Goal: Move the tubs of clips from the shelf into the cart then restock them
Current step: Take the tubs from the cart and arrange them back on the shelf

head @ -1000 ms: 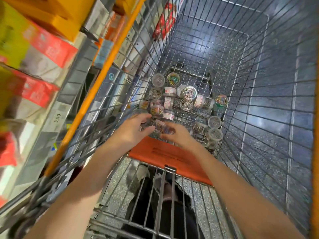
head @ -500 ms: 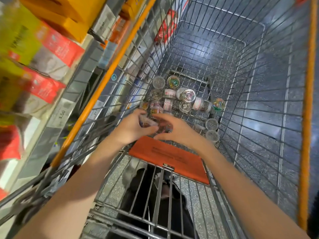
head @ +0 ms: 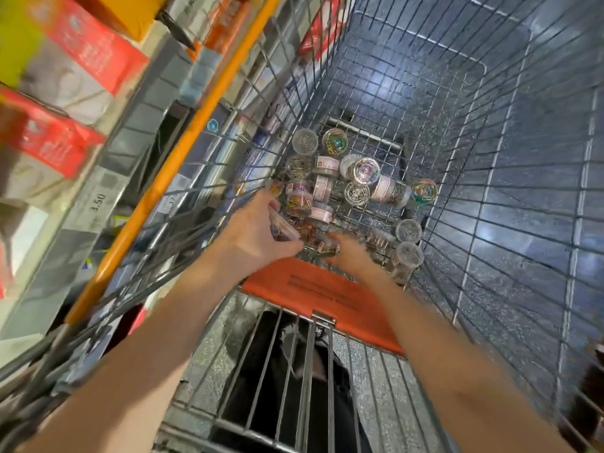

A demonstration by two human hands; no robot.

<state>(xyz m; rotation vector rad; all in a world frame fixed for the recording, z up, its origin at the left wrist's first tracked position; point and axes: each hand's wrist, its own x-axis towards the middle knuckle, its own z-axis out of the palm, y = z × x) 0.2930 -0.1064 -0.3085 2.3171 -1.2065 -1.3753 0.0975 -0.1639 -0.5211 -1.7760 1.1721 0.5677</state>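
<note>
Both hands reach into the wire cart. The left hand grips a clear tub of coloured clips. The right hand is blurred over another tub; I cannot tell its grasp. More tubs lie on the cart floor, beyond the orange flap.

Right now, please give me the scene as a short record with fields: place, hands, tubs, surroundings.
place: wire cart beside a shelf
left hand: grips a clear tub of coloured clips
right hand: reaches among tubs near the orange flap; grip blurred
loose tubs: many lie on the cart floor, some upright, some on their sides
shelf label: 3.50
</note>
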